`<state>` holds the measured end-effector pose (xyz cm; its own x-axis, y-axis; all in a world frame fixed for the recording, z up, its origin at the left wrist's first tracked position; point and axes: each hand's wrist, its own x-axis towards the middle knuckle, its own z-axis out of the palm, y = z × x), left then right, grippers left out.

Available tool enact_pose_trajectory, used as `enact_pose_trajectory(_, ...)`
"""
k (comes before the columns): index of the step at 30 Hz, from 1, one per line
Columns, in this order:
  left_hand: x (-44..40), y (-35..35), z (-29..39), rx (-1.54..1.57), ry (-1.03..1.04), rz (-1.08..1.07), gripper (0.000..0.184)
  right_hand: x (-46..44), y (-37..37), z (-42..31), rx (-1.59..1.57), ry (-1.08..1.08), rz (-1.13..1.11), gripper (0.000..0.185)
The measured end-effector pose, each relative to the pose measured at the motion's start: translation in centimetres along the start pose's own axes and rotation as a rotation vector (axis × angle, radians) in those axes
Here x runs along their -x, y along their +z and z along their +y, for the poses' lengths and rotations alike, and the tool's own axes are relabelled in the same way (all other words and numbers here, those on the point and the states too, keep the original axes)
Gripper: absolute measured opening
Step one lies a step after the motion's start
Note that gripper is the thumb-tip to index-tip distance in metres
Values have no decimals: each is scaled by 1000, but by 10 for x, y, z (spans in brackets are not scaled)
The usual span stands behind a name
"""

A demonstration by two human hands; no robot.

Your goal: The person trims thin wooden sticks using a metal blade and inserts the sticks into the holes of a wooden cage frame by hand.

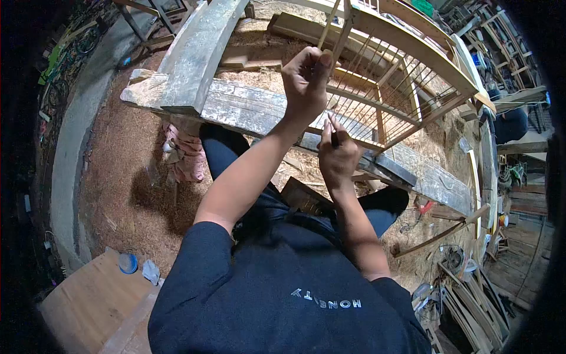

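My left hand (306, 76) is raised beside the wooden cage frame, its fingers closed round a thin wooden stick (328, 25) that points up and away from me. Lower and to the right, my right hand (340, 154) has its fingers pinched together near the cage's lower corner. Whatever lies between those fingertips is too small to make out. The wooden cage (407, 35), with rows of thin bars, leans on its side on a worn plank bench (247, 109) in front of me.
A thick timber beam (200, 56) lies across the bench's left end. A pink cloth (187, 154) hangs below it. Wood shavings cover the ground (127, 177). At lower left, a blue-rimmed lid (128, 263) sits on a plywood board (88, 298). Wood strips (471, 307) are piled at lower right.
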<state>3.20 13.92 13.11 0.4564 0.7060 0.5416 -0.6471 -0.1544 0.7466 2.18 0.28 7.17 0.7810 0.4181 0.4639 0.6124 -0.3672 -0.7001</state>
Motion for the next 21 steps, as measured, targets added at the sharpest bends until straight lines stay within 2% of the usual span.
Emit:
enact_pose_trajectory(1,1,0,-1,1,-2,2,40,0,0,-2,-14,52,-8,22)
enact_pose_trajectory(5,0,-2,-8,51,-38,-5,38,3,-12,-20,-23,-23,83,18)
enact_pose_trajectory(6,0,-3,-8,21,-36,-11,37,4,-4,-16,-70,-95,195,16)
enact_pose_trajectory(9,1,0,-5,74,-46,8,37,16,0,-9,-27,-115,136,16)
enact_pose_trajectory(10,2,0,-4,75,-47,9,37,21,3,-4,-41,-44,82,17)
enact_pose_trajectory(17,3,0,-3,75,-45,4,36,22,14,3,-53,-67,126,19)
enact_pose_trajectory(21,3,1,2,93,-41,0,35,25,18,-9,-65,59,64,27)
